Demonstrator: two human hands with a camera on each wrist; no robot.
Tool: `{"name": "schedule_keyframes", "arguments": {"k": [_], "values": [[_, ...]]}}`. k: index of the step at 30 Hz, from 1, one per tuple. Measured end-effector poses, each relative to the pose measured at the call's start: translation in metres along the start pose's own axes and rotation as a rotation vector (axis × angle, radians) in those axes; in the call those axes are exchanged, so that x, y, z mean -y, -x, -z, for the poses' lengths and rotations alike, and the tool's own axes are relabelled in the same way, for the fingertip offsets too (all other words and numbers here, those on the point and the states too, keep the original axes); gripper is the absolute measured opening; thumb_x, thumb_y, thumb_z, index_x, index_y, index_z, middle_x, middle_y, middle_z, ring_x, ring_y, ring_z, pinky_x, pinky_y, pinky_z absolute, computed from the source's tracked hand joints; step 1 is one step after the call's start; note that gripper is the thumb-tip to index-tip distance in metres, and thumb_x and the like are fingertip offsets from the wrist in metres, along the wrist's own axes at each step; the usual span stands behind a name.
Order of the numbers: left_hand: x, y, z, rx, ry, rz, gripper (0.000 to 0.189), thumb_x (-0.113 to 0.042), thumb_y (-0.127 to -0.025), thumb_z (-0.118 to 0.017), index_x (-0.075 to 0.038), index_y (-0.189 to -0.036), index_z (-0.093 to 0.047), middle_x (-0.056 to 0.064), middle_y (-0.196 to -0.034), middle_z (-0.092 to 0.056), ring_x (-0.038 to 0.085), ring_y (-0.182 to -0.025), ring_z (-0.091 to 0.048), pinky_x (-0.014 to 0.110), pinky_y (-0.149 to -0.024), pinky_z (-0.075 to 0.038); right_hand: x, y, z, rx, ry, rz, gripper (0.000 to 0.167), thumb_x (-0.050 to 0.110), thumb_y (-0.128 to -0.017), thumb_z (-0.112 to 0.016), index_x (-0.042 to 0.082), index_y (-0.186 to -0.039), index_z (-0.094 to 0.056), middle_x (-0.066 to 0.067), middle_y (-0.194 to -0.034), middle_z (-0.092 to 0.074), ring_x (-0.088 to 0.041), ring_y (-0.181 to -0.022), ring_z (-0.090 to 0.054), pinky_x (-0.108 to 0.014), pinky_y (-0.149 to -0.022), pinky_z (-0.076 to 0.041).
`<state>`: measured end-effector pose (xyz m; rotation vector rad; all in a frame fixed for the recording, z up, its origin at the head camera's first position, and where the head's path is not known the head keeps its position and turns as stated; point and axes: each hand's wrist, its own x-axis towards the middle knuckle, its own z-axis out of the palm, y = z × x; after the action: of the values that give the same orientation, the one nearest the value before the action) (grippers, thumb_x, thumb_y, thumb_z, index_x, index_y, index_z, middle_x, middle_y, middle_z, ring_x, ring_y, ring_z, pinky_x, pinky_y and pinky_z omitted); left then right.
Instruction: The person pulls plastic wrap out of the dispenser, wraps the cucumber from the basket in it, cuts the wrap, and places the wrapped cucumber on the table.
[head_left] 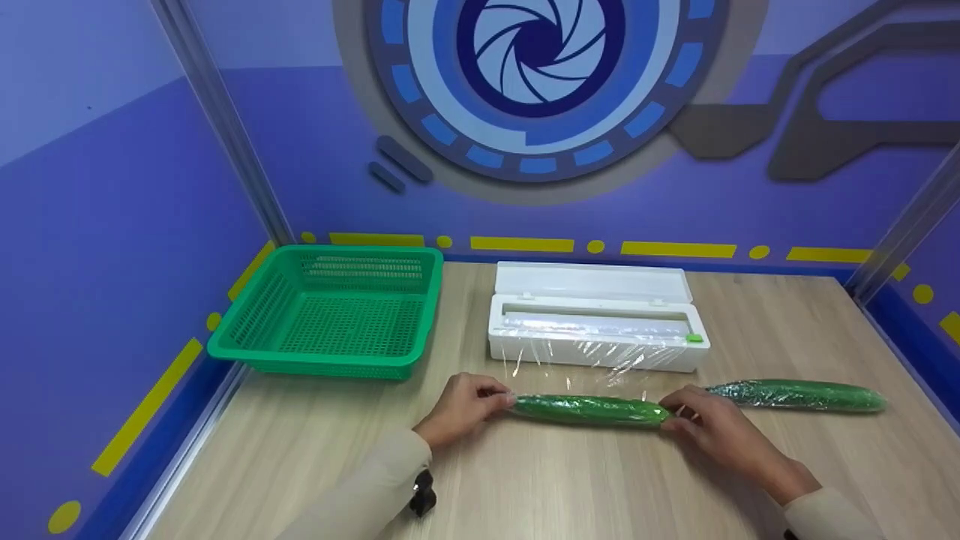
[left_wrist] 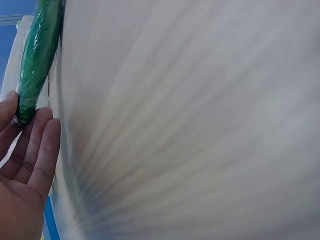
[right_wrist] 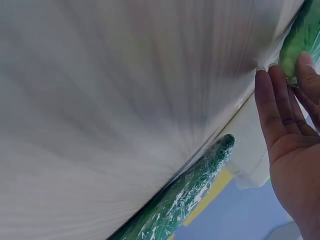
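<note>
A cucumber (head_left: 589, 409) with clear cling film (head_left: 559, 369) about it lies crosswise on the table. My left hand (head_left: 463, 409) pinches its left end between thumb and fingers. At the other end, my right hand (head_left: 716, 429) holds the tip the same way. The film runs from the cucumber back to a white cling film box (head_left: 592, 354), whose lid stands raised and whose roll shows inside. The left wrist view shows the cucumber's tip (left_wrist: 31, 102) between thumb and fingers. Beside the right hand lies a second cucumber (head_left: 814, 396), wrapped in film.
A green plastic basket (head_left: 319, 361) stands at the back left with nothing in it. Blue and purple panels (head_left: 360, 210) wall in the wooden table (head_left: 570, 487) at the back and sides. A green slider (head_left: 694, 338) sits at the box's right end.
</note>
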<state>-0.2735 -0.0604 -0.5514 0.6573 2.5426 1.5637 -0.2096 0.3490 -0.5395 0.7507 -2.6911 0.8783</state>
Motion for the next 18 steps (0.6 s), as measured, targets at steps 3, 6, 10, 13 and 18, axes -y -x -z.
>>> {"name": "schedule_keyframes", "arguments": {"k": [3, 6, 10, 13, 18], "values": [[-0.0006, -0.0002, -0.0011, -0.006, 0.057, 0.034, 0.009, -0.013, -0.096, -0.080, -0.004, -0.094, -0.083, -0.003, -0.083, -0.075, 0.007, -0.074, -0.063, 0.023, -0.067, -0.053, -0.0002, 0.0004, -0.0010, 0.000, 0.012, 0.000, 0.024, 0.004, -0.088, -0.084, 0.009, -0.109, -0.074, 0.004, -0.101, -0.073, -0.005, -0.087, -0.066, -0.033, -0.075, -0.059], [-0.0012, 0.0000, -0.0022, -0.015, 0.116, 0.051, 0.010, -0.010, -0.097, -0.079, -0.001, -0.100, -0.080, -0.001, -0.083, -0.074, 0.013, -0.073, -0.068, 0.026, -0.065, -0.057, -0.0002, 0.0003, -0.0005, 0.014, 0.009, -0.023, 0.022, 0.006, -0.090, -0.083, 0.011, -0.110, -0.073, 0.004, -0.102, -0.073, -0.006, -0.089, -0.066, -0.034, -0.076, -0.059], [-0.0013, 0.0002, -0.0025, -0.043, 0.083, 0.016, 0.015, -0.011, -0.095, -0.081, -0.002, -0.106, -0.075, -0.001, -0.088, -0.075, 0.014, -0.078, -0.070, 0.027, -0.070, -0.057, -0.0004, 0.0005, -0.0004, 0.012, -0.006, -0.016, 0.020, 0.006, -0.091, -0.082, 0.013, -0.108, -0.074, 0.006, -0.102, -0.073, -0.007, -0.089, -0.067, -0.034, -0.078, -0.058], [-0.0012, 0.0004, -0.0022, -0.063, 0.025, -0.017, 0.019, -0.013, -0.095, -0.082, -0.004, -0.109, -0.074, 0.002, -0.097, -0.076, 0.012, -0.081, -0.071, 0.027, -0.074, -0.056, -0.0006, 0.0010, -0.0013, -0.008, 0.003, 0.011, 0.020, 0.005, -0.091, -0.082, 0.014, -0.107, -0.074, 0.005, -0.102, -0.073, -0.010, -0.090, -0.068, -0.035, -0.079, -0.058], [-0.0006, 0.0003, -0.0023, -0.106, -0.041, -0.068, 0.022, -0.017, -0.096, -0.082, -0.009, -0.116, -0.075, 0.010, -0.113, -0.075, 0.016, -0.088, -0.074, 0.032, -0.080, -0.059, -0.0015, 0.0009, -0.0022, -0.027, 0.023, 0.044, 0.022, 0.001, -0.090, -0.081, 0.013, -0.107, -0.075, 0.003, -0.102, -0.074, -0.013, -0.090, -0.069, -0.035, -0.079, -0.059]]}}
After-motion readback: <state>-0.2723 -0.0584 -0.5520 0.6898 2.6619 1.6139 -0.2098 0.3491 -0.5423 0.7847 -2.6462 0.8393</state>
